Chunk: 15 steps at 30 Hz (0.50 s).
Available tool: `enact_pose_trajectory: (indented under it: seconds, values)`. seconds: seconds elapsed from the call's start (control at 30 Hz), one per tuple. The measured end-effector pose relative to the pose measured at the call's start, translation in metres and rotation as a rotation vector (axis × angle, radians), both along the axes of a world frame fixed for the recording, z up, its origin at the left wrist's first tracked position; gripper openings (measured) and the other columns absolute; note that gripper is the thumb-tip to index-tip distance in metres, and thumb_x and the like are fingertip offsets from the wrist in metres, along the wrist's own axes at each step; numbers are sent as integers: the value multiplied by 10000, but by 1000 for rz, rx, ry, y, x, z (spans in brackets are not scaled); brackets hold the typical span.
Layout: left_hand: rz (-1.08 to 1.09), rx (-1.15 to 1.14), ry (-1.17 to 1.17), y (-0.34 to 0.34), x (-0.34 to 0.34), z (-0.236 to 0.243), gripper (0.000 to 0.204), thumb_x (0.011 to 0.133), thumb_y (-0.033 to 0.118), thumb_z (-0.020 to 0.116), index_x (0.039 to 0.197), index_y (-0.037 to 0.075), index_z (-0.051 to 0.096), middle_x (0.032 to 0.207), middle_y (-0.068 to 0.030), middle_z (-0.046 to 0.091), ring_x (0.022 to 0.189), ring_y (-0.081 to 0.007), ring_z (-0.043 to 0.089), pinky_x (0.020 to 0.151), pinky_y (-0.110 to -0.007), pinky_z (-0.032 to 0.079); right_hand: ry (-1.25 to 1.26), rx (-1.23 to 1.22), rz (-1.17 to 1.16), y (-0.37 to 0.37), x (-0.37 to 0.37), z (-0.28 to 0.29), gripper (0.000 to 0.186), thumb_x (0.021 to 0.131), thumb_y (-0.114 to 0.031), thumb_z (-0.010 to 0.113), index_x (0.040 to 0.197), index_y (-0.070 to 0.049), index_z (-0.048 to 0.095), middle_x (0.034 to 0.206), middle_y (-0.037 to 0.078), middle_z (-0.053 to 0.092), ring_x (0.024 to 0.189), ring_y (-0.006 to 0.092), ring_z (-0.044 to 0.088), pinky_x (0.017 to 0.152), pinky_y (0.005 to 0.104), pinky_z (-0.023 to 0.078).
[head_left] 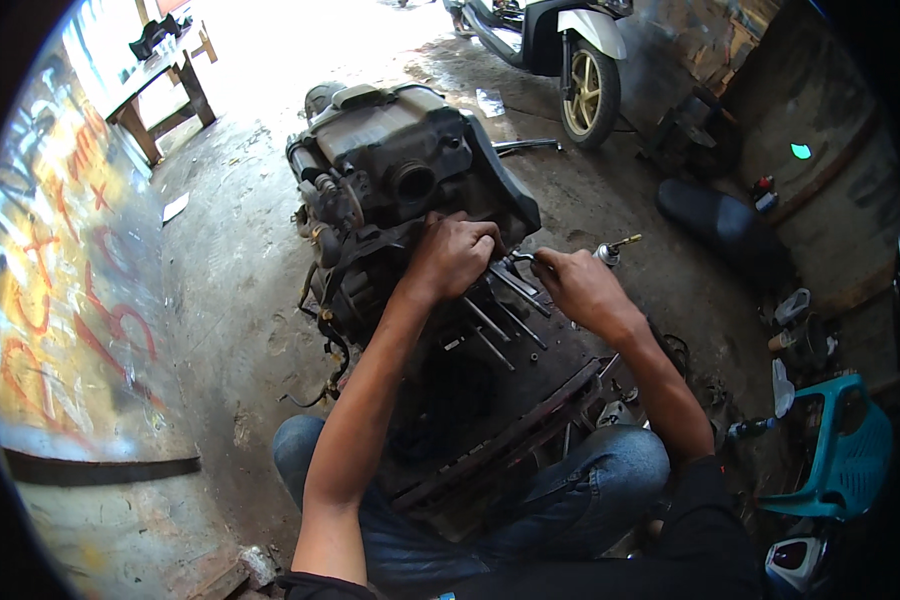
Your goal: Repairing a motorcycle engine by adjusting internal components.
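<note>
Working low on a grey floor (235,300), with a paint-smeared wall (80,280) rising at left. Seeing a black-and-white scooter (540,50) standing at the far end, showing a gold-rimmed wheel. Facing a big dark engine (395,140), sitting on the floor just past bent knees in blue jeans (590,490). Noting a teal plastic chair (860,455) standing at lower right, well apart from the engine; spotting a long black seat (715,220) lying farther up on that side. Seeing several slim metal rods (485,319) jutting from the engine toward the knees. Resting left grip (448,262) against the engine's near side, curling the fingers; being unable to tell whether closing on any part, with fingertips hidden. Holding right grip (585,288) near the engine's right corner, pinching a shiny metal tool (522,256) between thumb and fingers, pointing it toward the engine, between both grips. Noting a small can (606,254) just beyond the right grip. Finding a tiny nut (534,357) lying near the rod ends.
</note>
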<state>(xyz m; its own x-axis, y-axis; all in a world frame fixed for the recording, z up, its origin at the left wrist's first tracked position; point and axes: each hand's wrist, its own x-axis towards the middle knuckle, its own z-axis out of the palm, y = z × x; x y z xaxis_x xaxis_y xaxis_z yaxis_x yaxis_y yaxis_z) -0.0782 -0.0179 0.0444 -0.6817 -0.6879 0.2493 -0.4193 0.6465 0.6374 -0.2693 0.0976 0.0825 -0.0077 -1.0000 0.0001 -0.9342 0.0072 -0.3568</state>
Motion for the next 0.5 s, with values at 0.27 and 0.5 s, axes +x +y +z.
enact_pose_trajectory:
  seconds: [0.27, 0.5]
  values:
    - [18, -30, 28, -1, 0, -5, 291, 903, 235, 481, 928, 104, 740, 949, -122, 722, 1030, -309, 621, 1008, -485, 366, -198, -212, 141, 4, -15, -39, 143, 968, -108, 596, 1064, -2, 600, 836, 262, 662, 754, 446, 641, 675, 500, 477]
    - [7, -13, 48, 1, 2, -1, 287, 899, 239, 491, 911, 106, 745, 952, -115, 728, 1034, -303, 629, 1006, -485, 364, -640, -741, 78, -21, -7, -169, 112, 1020, -65, 560, 1114, -24, 603, 688, 85, 538, 632, 144, 467, 566, 329, 403]
